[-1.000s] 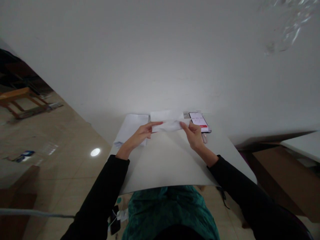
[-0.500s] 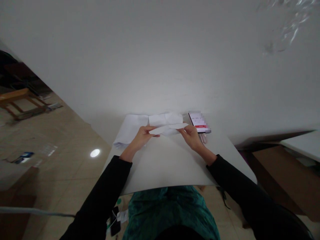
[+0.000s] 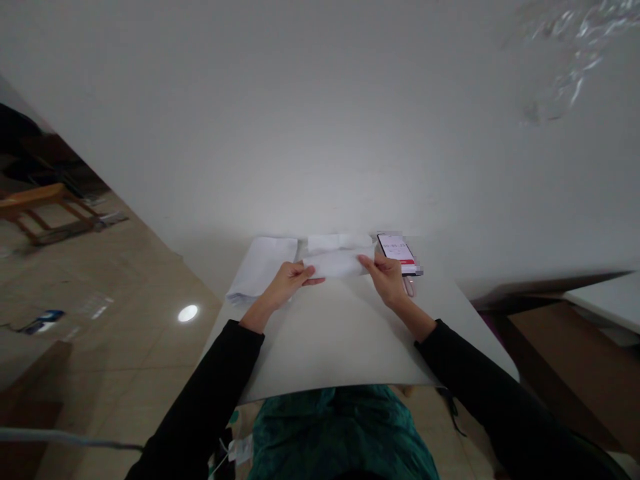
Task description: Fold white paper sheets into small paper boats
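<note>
White folded paper (image 3: 337, 263) is pinched at each end by the fingers (image 3: 311, 272) of the left hand (image 3: 287, 284) and right hand (image 3: 387, 280), over the far side of the table (image 3: 340, 340), loose sheets (image 3: 260, 267) just left, phone (image 3: 397, 251) off to the right.

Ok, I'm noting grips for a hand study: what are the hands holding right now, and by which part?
They hold a folded white sheet of paper between them: the left hand grips its left end, the right hand its right end.
</note>
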`<state>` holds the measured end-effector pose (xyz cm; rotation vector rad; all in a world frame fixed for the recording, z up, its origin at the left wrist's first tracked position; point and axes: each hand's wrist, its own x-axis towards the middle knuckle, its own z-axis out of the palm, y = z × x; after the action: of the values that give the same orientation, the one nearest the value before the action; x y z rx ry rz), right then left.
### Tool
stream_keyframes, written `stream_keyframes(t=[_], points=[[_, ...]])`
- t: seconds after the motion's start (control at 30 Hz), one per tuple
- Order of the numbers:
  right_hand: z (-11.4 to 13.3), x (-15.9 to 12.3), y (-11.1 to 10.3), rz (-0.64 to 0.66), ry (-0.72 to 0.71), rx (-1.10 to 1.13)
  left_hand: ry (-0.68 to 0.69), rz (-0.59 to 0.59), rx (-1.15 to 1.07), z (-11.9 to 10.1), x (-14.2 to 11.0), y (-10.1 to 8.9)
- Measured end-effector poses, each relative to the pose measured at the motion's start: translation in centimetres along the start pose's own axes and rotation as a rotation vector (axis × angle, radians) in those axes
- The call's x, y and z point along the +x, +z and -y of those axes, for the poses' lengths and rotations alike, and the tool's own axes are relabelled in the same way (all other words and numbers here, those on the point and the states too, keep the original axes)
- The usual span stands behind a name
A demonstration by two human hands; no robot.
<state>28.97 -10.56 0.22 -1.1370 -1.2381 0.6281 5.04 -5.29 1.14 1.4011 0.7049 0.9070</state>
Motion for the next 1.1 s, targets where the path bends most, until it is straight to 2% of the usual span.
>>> stream_keyframes(t=[0.13,0.3,0.37,0.43,0.5,0.67,0.8,0.93,1.0,1.1], points=[[-0.3,0.2,-0.1,-0.098,0.036,0.035,0.042,0.005,0.026,0.0,0.1,-0.4],[0.0,-0.2,0.1,0.021,-0.026,-0.065,-0.001,0.013,-0.053,0.1,0.6,-0.7],[0.1,-0.4,0.1,0.061,-0.058,-0.122,0.024,0.019,-0.095,0.2,0.5,-0.6],[0.0,-0.5,0.2,0.07,-0.075,-0.146,0.064,0.05,-0.114,0.1,0.3,-0.1],[-0.2,-0.6,0.3,0.054,-0.08,-0.145,0.043,0.067,-0.075,0.0,-0.1,0.6],[-0.1,-0.7,0.3,-0.003,-0.076,-0.137,-0.093,-0.026,0.046,0.1,-0.6,2.4],[0.6,-0.7,0.1,-0.019,-0.085,-0.12,-0.155,-0.116,0.151,-0.1,-0.6,2.3],[1.3,-0.6,-0.1,-0.014,-0.085,-0.099,-0.07,-0.099,0.182,-1.1,-0.5,1.6],[1.4,-0.5,-0.1,0.041,-0.086,-0.096,-0.027,-0.098,0.179,-1.5,-0.4,1.1],[1.7,-0.5,0.1,0.159,-0.087,-0.075,0.04,-0.185,0.208,-1.8,-0.3,0.6]])
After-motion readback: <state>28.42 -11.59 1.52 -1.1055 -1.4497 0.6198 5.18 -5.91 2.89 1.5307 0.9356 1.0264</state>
